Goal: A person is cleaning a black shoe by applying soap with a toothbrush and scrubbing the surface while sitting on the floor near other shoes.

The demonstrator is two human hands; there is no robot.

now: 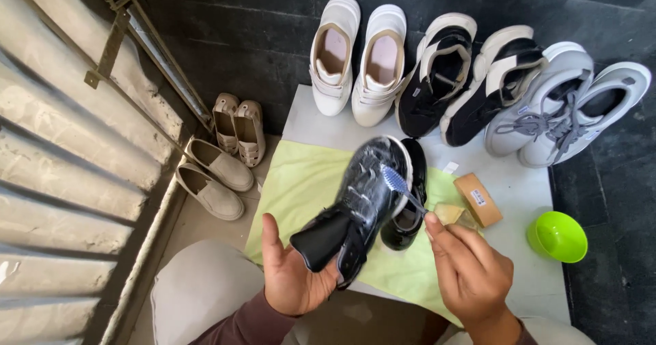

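Observation:
My left hand (294, 273) grips a black shoe (359, 205) by its heel end, sole side tilted up and covered in white foam. My right hand (468, 270) holds a blue-headed toothbrush (403, 189), its bristles resting on the shoe near the toe. A second black shoe (408, 215) lies beneath on a light green cloth (301, 181).
Against the dark wall stand a white pair (359, 58), a black and white pair (471, 78) and a grey laced pair (567, 102). Two beige pairs (225, 160) sit at the left by a metal shutter. A brown brush block (478, 199) and a green bowl (557, 236) lie at the right.

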